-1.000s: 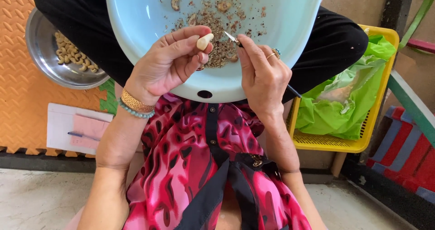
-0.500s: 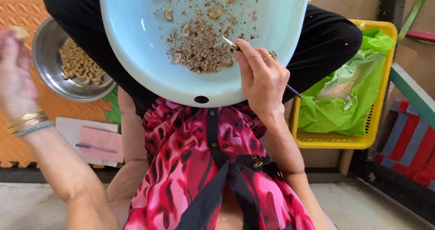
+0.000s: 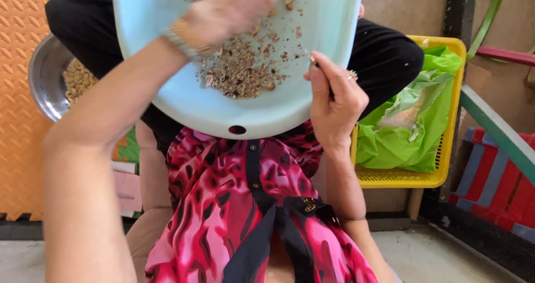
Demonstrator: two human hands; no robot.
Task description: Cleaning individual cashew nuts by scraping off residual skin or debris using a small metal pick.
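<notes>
A light blue plastic basin rests on my lap, over my red and black patterned dress. It holds a pile of brown husks and shell bits and a few pale nuts near its far side. My left hand, blurred, reaches over the far part of the basin among the nuts with its fingers curled; whether it grips anything is hidden. My right hand sits at the basin's right rim, closed around a thin metal blade whose tip points at the pile.
A steel bowl with pale peeled nuts stands on the orange foam mat at left. A yellow mesh basket lined with a green plastic bag stands at right. Pink paper lies by my left knee.
My left hand held a pale nut over the basin, swung out left toward the steel bowl, and is now back over the basin's far side. My right hand stayed put.
</notes>
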